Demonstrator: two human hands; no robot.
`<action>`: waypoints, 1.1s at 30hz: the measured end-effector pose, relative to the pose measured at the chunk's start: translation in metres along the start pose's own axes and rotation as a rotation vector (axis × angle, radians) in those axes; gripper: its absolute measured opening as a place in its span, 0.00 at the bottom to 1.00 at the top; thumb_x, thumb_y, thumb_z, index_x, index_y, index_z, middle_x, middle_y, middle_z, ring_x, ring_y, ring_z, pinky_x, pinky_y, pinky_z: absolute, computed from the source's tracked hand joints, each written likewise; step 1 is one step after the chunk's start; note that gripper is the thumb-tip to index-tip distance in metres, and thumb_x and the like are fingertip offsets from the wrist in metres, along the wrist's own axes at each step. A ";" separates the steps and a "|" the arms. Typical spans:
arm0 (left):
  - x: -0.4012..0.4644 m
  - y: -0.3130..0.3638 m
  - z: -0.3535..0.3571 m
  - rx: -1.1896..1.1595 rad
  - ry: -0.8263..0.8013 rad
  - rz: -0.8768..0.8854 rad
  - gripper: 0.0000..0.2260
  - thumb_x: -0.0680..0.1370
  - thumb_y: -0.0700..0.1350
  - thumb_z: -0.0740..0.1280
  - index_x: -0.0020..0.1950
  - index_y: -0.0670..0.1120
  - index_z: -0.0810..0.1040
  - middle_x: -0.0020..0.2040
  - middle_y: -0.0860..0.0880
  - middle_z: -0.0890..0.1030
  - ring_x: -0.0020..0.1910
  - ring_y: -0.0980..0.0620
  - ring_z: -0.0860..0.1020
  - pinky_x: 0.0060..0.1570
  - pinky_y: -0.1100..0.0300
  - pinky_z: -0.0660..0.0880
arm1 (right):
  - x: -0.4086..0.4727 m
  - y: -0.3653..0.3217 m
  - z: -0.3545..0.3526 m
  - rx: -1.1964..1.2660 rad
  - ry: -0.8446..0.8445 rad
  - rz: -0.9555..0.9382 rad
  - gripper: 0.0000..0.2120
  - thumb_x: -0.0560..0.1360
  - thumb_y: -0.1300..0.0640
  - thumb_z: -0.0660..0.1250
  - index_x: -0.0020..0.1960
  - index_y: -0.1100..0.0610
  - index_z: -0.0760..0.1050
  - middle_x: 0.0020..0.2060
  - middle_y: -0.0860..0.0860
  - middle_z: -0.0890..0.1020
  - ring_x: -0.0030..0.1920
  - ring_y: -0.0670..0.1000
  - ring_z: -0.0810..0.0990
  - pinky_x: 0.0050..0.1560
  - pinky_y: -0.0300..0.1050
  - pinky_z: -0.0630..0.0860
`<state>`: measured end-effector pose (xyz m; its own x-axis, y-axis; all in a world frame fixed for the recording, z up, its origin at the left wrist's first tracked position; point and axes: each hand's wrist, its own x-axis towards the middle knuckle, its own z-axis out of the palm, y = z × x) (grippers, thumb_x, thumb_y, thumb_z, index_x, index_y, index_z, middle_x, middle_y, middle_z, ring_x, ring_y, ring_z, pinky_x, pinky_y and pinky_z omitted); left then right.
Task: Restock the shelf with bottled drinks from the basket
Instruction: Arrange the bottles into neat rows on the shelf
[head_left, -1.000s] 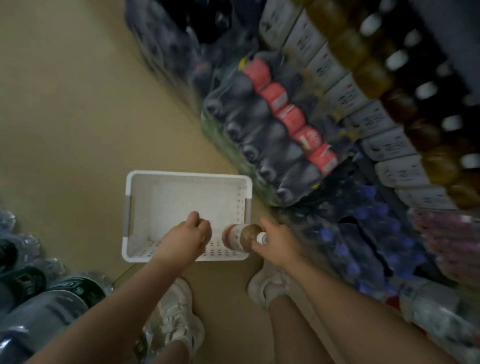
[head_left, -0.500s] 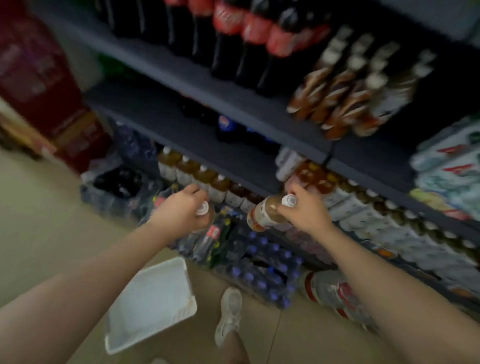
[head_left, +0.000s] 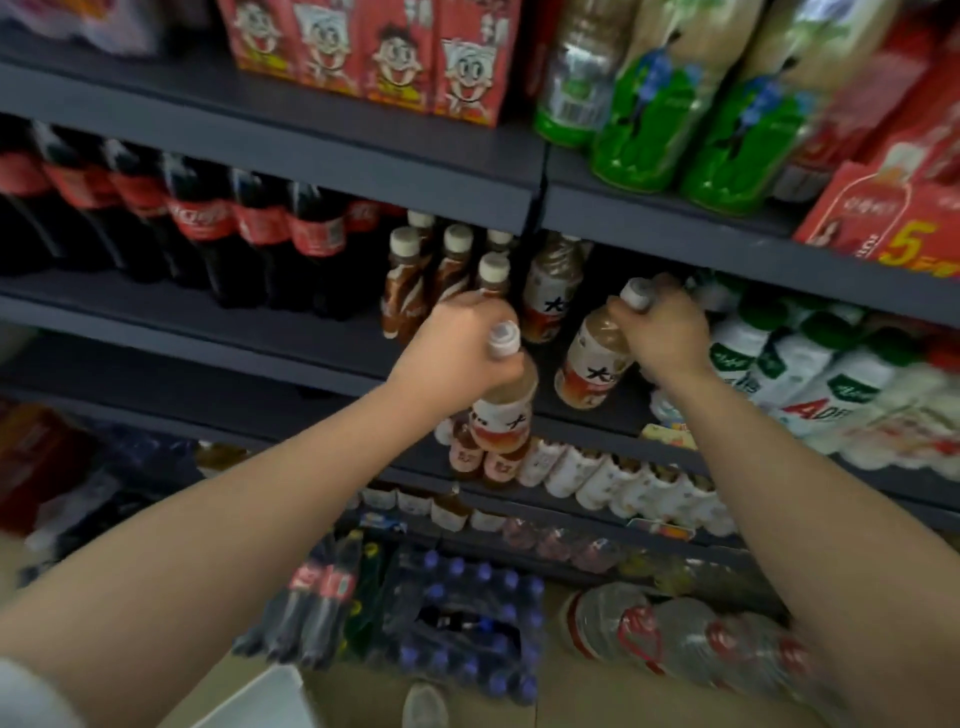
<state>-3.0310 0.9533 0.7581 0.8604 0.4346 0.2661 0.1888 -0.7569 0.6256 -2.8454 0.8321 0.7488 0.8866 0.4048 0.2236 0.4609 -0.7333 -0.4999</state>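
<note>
My left hand (head_left: 460, 345) grips the neck of a brown tea bottle (head_left: 501, 413) with a white cap and a white and orange label, held upright in front of the middle shelf (head_left: 332, 345). A second bottle of the same kind (head_left: 595, 358) is in my right hand (head_left: 662, 332), tilted, with its base close to the shelf board. One matching bottle (head_left: 550, 291) stands on the shelf between my hands. A corner of the white basket (head_left: 265, 699) shows at the bottom edge, on the floor.
Dark cola bottles (head_left: 208, 234) fill the shelf's left part, and small brown bottles (head_left: 441, 270) stand beside them. White and green bottles (head_left: 789, 364) crowd the right side. Red cartons (head_left: 374, 57) sit on the shelf above. Shrink-wrapped packs (head_left: 457, 618) lie on the floor.
Both hands have risen from the basket on the floor to the middle shelf, each carrying a bottle. The view has swung up from the floor to the shelves.
</note>
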 end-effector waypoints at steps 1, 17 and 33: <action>0.011 0.007 0.008 -0.011 0.014 0.011 0.09 0.68 0.41 0.70 0.46 0.41 0.79 0.46 0.42 0.79 0.47 0.46 0.77 0.42 0.61 0.69 | 0.009 0.004 0.003 0.018 -0.019 0.025 0.22 0.73 0.48 0.66 0.57 0.65 0.72 0.52 0.65 0.80 0.53 0.65 0.79 0.44 0.49 0.73; 0.066 0.000 0.092 -0.010 0.154 -0.230 0.25 0.74 0.54 0.68 0.63 0.40 0.67 0.61 0.39 0.71 0.56 0.39 0.75 0.46 0.49 0.74 | 0.052 0.024 0.026 0.059 -0.088 -0.019 0.29 0.75 0.49 0.66 0.71 0.60 0.62 0.69 0.58 0.68 0.68 0.57 0.67 0.61 0.40 0.62; 0.025 -0.058 0.166 -0.044 0.062 -0.249 0.29 0.75 0.48 0.68 0.72 0.45 0.59 0.64 0.43 0.74 0.59 0.44 0.75 0.51 0.51 0.75 | 0.081 0.040 0.068 0.106 -0.028 -0.047 0.22 0.78 0.54 0.61 0.70 0.57 0.63 0.68 0.58 0.70 0.67 0.58 0.68 0.64 0.47 0.67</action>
<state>-2.9416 0.9269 0.6069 0.7591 0.6349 0.1435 0.3692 -0.6015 0.7085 -2.7577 0.8725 0.6897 0.8618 0.4538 0.2266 0.4944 -0.6517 -0.5752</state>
